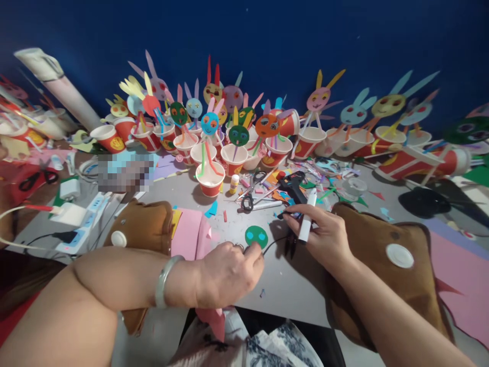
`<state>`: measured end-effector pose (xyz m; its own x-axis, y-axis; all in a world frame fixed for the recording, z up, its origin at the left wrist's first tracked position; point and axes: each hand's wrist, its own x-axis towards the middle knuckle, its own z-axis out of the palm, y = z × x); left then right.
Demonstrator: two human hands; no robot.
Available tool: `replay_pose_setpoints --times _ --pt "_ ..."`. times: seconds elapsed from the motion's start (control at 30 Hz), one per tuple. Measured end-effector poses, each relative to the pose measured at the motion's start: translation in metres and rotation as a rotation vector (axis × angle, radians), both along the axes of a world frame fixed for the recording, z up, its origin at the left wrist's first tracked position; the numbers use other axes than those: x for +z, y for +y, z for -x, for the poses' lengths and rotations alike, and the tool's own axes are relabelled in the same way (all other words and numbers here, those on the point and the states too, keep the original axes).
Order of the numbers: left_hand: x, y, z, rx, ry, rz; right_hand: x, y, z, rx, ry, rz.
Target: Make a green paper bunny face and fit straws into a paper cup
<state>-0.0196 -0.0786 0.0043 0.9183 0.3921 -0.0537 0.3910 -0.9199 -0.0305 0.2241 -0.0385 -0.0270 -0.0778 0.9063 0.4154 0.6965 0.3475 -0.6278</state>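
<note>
My right hand (324, 232) grips a white marker (307, 216), which stands slantwise between the fingers. A small black piece (281, 216), perhaps its cap, is at the thumb and fingertip. My left hand (229, 272) is closed, with its knuckles up and its fingertips hidden. It is right at the near edge of a green paper disc (256, 236) with two light blue spots, which lies on the table. Whether the fingers pinch anything cannot be seen. Beyond my right hand lies a black glue gun (293, 186). A thin black cable runs between the two hands.
Red and white paper cups (210, 179) with paper rabbit faces on sticks line the back. Scissors (250, 196), a small yellow-labelled bottle (234, 184) and paper scraps lie mid-table. Brown cushions (385, 270) flank my hands. A power strip (86, 224) with cables is at left.
</note>
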Motion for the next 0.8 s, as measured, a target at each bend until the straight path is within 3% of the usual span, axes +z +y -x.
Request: replay_pose_setpoints --times 0.33,0.8 --pt "-0.011 -0.006 0.0 0.11 0.031 -0.078 -0.005 0.005 -0.003 0.049 -0.153 0.103" --pt "-0.011 -0.006 -0.001 0.099 0.094 -0.019 -0.007 0.008 -0.004 0.027 -0.322 0.186"
